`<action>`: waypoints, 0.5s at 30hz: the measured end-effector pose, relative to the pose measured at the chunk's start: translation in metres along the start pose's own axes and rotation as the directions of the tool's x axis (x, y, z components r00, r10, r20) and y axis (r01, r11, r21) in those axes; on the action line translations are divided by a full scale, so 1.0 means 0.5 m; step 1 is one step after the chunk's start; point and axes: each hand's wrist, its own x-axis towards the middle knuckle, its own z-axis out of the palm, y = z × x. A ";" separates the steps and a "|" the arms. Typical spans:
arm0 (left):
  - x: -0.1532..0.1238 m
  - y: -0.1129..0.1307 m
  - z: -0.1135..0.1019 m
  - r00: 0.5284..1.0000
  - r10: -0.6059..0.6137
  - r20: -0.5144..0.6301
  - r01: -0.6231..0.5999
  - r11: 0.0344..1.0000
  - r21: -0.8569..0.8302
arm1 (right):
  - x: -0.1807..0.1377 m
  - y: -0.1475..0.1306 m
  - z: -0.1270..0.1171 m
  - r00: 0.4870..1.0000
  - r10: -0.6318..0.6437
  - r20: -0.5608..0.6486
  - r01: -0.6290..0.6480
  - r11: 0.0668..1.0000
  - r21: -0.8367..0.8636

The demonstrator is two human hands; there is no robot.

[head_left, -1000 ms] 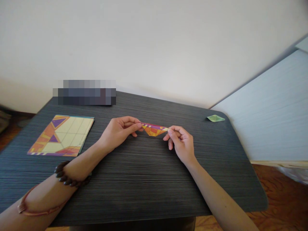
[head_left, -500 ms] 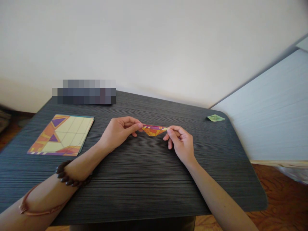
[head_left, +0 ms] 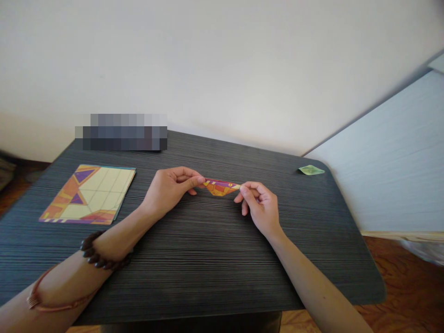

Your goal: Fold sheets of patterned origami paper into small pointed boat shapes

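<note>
A small folded paper boat (head_left: 221,187), patterned in orange, purple and yellow, is stretched between my two hands above the middle of the table. My left hand (head_left: 173,186) pinches its left tip between thumb and fingers. Its right tip sits in the pinch of my right hand (head_left: 259,203), whose lower fingers curl loosely beneath. The paper's long edge runs nearly level, and its lower part narrows to a blunt base. My fingertips hide both ends.
Patterned paper sheets (head_left: 99,192) lie stacked at the left of the dark table (head_left: 208,268). A small green folded paper (head_left: 311,170) rests near the back right corner. A blurred-out object (head_left: 123,138) stands at the back left. A pale panel (head_left: 391,157) borders the right side.
Both hands and the folded paper have shifted very slightly to the left. The grip at each tip is the same.
</note>
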 end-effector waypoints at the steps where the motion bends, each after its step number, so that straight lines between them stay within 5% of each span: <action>1: 0.000 0.001 0.001 1.000 -0.005 0.011 0.005 1.000 -0.006 | 0.000 0.000 0.000 1.000 0.002 -0.014 -0.002 1.000 0.004; 15: 0.002 -0.007 -0.003 0.998 0.052 0.020 -0.054 0.992 0.111 | 0.000 0.001 0.001 1.000 -0.001 0.014 0.001 1.000 -0.010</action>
